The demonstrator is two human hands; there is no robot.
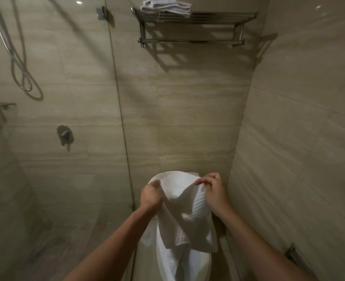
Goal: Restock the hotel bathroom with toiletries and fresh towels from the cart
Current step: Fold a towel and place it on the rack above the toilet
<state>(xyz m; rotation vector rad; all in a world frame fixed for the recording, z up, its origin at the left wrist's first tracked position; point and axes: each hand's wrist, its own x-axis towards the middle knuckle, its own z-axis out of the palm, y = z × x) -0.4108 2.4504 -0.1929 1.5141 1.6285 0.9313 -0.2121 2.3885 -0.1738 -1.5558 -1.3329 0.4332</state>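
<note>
Both hands, left hand [151, 194] and right hand [213, 189], pinch the towel's [189, 216] top edge between them

1. Bathroom, hotel-style: beige stone-look wall tiles [187, 110] floor to ceiling.
2. Glass shower partition [114, 98] at left, with hose [18, 63], mixer valve [64, 134] and small shelf [0, 105] behind it.
3. Chrome wall rack [193, 27] up high, folded white towels [166, 7] on top.
4. White toilet [205, 262] below.

No readable text, labels or brand marks anywhere here, not on the tiled walls, the metal rack, the towels or the shower fittings.
</note>
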